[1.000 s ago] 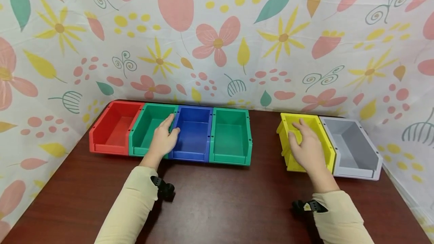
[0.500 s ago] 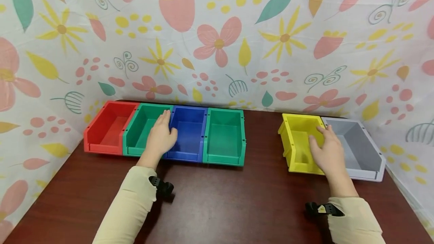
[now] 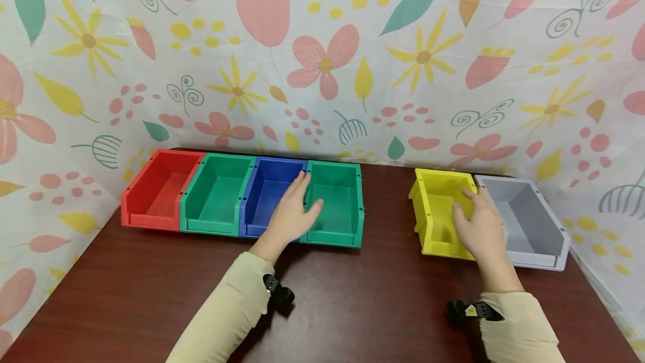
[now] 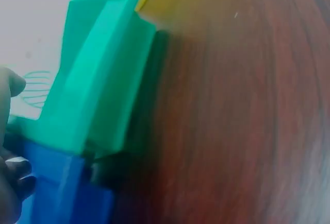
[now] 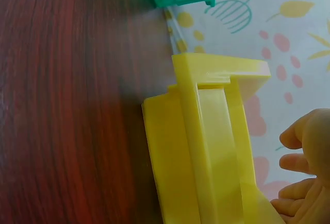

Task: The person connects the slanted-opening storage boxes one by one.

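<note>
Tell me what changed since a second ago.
The bare left hand moved right, toward the rightmost green plastic bin; the bare right hand, right toward the grey plastic bin. The red-green-blue-green row slid slightly left. Nothing was visibly grasped; the grey bin stayed put.

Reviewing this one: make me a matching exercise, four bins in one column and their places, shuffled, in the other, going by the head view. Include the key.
1. Red bin
2. Blue bin
3. Yellow bin
4. Gray bin

A. Between two green bins
B. Far right end
C. Far left end
D. First bin right of the gap

Pairs: 1-C, 2-A, 3-D, 4-B
</note>
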Available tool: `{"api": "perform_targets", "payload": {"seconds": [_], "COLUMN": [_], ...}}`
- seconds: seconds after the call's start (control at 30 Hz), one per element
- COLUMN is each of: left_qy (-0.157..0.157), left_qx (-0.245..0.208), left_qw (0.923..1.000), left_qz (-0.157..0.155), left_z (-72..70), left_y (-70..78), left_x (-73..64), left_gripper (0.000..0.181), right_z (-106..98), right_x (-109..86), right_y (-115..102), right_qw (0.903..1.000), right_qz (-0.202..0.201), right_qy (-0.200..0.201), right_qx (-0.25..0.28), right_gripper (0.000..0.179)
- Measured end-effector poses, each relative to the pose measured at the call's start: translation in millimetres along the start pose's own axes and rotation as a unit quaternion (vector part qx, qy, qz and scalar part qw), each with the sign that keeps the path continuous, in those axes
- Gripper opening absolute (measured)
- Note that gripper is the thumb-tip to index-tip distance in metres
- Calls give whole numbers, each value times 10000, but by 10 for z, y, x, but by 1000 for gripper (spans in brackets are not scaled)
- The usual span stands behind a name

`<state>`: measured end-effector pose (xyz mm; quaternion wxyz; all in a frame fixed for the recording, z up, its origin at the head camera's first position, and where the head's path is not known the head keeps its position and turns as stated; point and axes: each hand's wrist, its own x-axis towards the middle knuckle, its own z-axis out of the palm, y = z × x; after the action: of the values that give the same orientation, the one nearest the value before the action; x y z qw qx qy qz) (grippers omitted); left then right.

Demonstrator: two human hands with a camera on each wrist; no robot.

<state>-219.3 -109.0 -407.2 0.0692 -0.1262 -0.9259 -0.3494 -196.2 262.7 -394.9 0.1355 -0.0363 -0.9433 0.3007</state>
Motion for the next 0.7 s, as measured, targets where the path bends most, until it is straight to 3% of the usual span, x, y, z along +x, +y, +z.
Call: {"api": "perform_targets", "payload": {"seconds": [0.13,0.27,0.53,0.6,0.7], "left_qy": [-204,-186,-6,95,225], "left_qx": [-224,-257,-265,-322,-350], "left_qw": [9995,9995,9996,9994,9991], "left_qz": [-90,2,49,37,-13], "left_z": [74,87,119,125,130], "left_y": [-12,-50,-103,-104,-99], "left_x": [-1,-12,-28,-41,-65], "left_gripper": [61,59,59,58,58], "right_z": [40,100,266,289,308], "right_x": [-2,-2,-34,-47,-50], "right_y": [-38,-80,-108,-84,-37], "right_qw": [9998,9993,9867,9837,9807], "right_qz": [29,94,362,534,892], "right_qy": [23,214,1228,1218,752], "right_qx": [202,300,999,1212,1570], "right_gripper": [51,49,38,40,48]}}
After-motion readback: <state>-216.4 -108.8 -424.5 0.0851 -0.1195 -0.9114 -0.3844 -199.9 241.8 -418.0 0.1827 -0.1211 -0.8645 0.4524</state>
